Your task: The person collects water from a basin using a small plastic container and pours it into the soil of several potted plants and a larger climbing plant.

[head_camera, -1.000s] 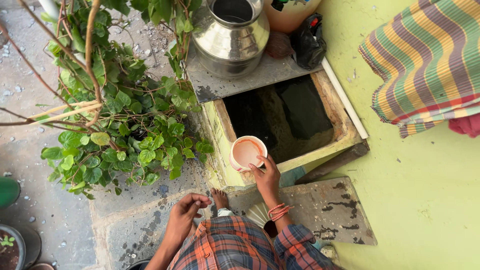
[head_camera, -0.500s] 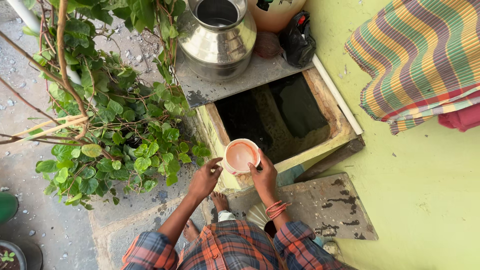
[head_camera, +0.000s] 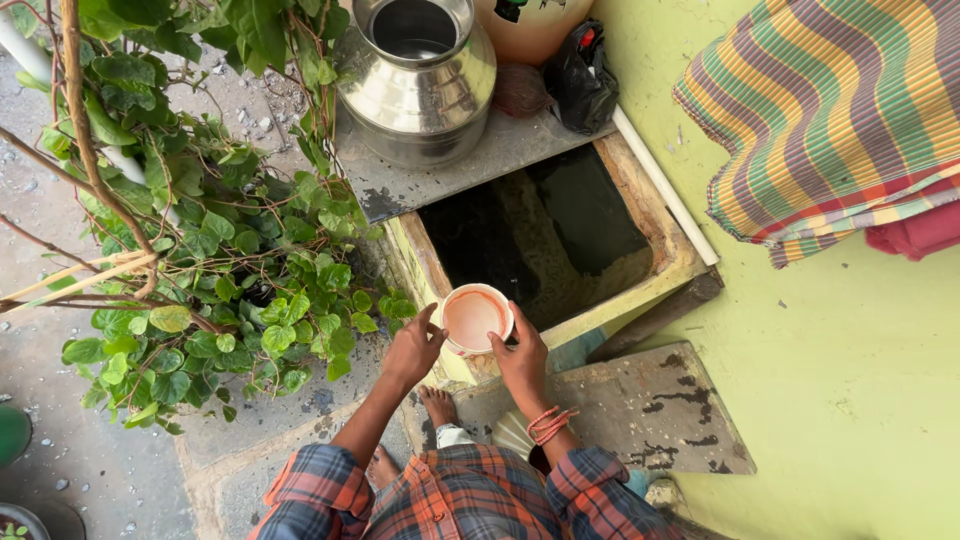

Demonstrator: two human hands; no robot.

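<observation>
Against the right side, a pale green wall (head_camera: 860, 380) with a striped cloth (head_camera: 830, 120) draped over it. At left, a leafy green shrub (head_camera: 220, 230) spreading over the paved ground. In the middle, a dark open pit (head_camera: 540, 235) with a worn yellow rim, half covered at the far end by a grey slab (head_camera: 440, 170). On that slab, a shiny steel pot (head_camera: 420, 75), open at the top, and beside it a black bag (head_camera: 580, 75). By the near right corner of the pit, a stained concrete lid (head_camera: 650, 420) lying flat. Just over the near edge of the pit, a small pink bowl (head_camera: 474, 318), held level between both hands: left hand (head_camera: 412, 350) with fingertips touching its left rim, right hand (head_camera: 522, 358) gripping its right side, red threads around that wrist. Below, plaid sleeves and bare feet on the paving.
</observation>
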